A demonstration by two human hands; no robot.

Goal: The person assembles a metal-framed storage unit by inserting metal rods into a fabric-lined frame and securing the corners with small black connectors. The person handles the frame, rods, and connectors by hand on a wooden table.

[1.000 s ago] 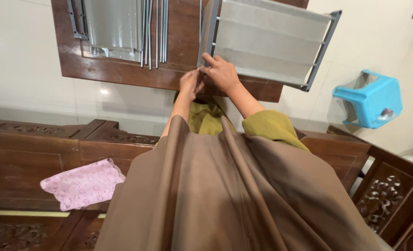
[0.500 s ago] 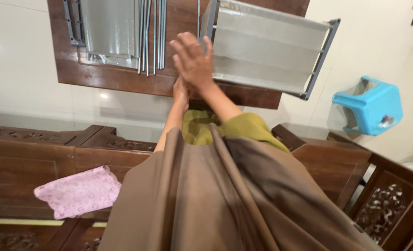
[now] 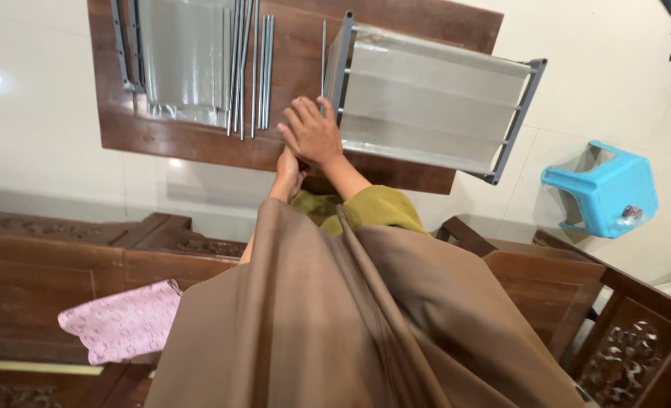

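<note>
My right hand hovers with fingers apart over a dark wooden table, beside the near left corner of a grey metal frame with a grey fabric panel. It holds nothing that I can see. My left hand lies just under it, mostly hidden by the right hand, and its grip cannot be made out. A bundle of thin metal rods lies to the left of the hands. One single rod lies next to the frame. Another grey fabric piece rests further left.
A blue plastic stool stands on the white tiled floor at the right. A pink patterned cloth lies on a carved wooden bench at the lower left. Carved wooden furniture fills the lower right. My brown garment covers the bottom centre.
A second ago both hands were at the frame's near left corner. My right hand lifted off with fingers spread and now hovers a little nearer to me; the frame has not moved.
</note>
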